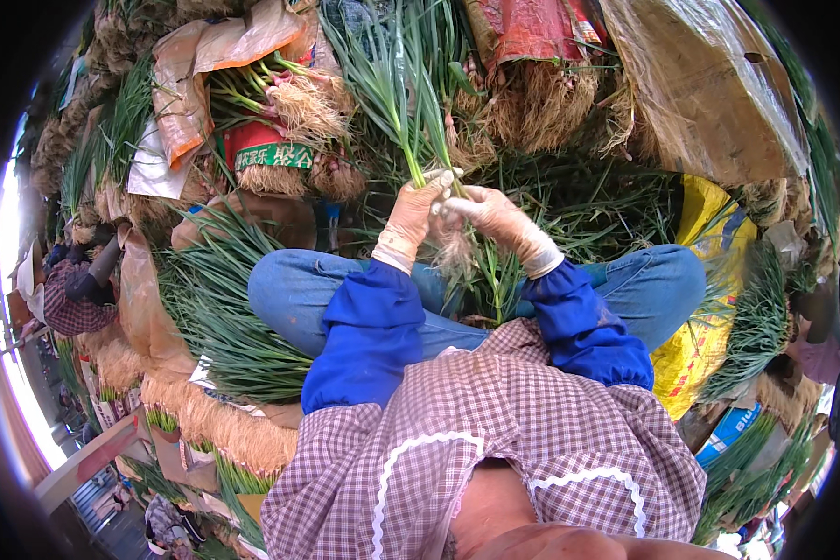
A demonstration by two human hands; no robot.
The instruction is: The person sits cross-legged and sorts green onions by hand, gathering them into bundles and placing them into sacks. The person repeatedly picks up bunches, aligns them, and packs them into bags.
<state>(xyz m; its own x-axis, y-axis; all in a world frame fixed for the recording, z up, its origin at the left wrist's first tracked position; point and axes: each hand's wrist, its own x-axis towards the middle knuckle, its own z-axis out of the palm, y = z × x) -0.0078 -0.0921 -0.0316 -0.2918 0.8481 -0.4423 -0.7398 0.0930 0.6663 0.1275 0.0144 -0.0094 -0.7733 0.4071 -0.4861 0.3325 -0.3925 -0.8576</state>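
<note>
My left hand [411, 215], in a thin pale glove, is shut around a small bunch of green garlic stalks [411, 157]. Their long leaves point away from me. My right hand [498, 215], gloved the same way, meets the left and pinches a stalk [455, 179] near its lower end. Pale thread-like roots [456, 253] hang below the hands, over my lap. Fingers partly hide the bulb ends. Loose green leaves [595, 203] lie beyond my crossed legs, and one leafy plant [493, 276] shows between them.
A large heap of green garlic [238, 301] lies by my left knee. Rooted bundles [546, 101] stand ahead, partly under a red sack [532, 28] and a brown plastic sheet [714, 91]. A yellow woven sack [700, 308] is at my right knee. Another person [80, 294] sits at far left.
</note>
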